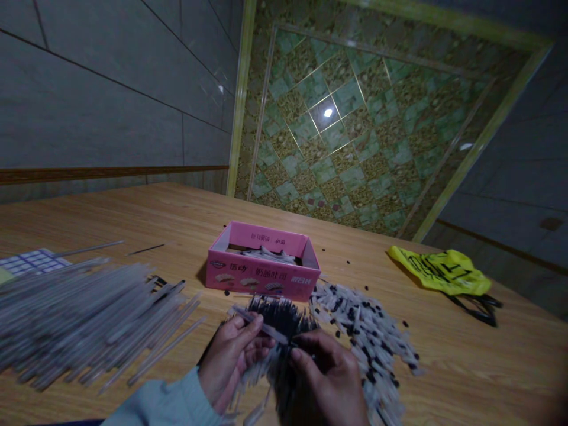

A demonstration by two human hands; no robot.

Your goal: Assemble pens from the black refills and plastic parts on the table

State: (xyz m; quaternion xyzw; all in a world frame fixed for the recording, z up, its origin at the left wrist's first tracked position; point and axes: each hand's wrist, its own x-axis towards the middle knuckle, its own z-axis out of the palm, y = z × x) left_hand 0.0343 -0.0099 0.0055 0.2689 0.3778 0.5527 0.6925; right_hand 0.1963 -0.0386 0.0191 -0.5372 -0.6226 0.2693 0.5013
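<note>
My left hand [237, 355] is closed around a thin translucent plastic tube [265, 327], held at a slant over the table. At the tube's right end, the fingers of my right hand [328, 373] are pinched together; what sits between them is dark and too small to name. Below and behind both hands lies a heap of thin black sticks [281, 316], partly covered by them. To the right spreads a pile of short whitish pieces with small black bits [368, 331]. A pile of long translucent tubes [75, 319] lies to the left, blurred.
A pink open box [261, 285] stands just beyond my hands, with pale pieces inside. At the right lies a yellow bag [439, 271] with black lettering and a dark strap. A checked cloth or paper [33, 262] is at far left. The wooden table [146, 207] meets tiled walls.
</note>
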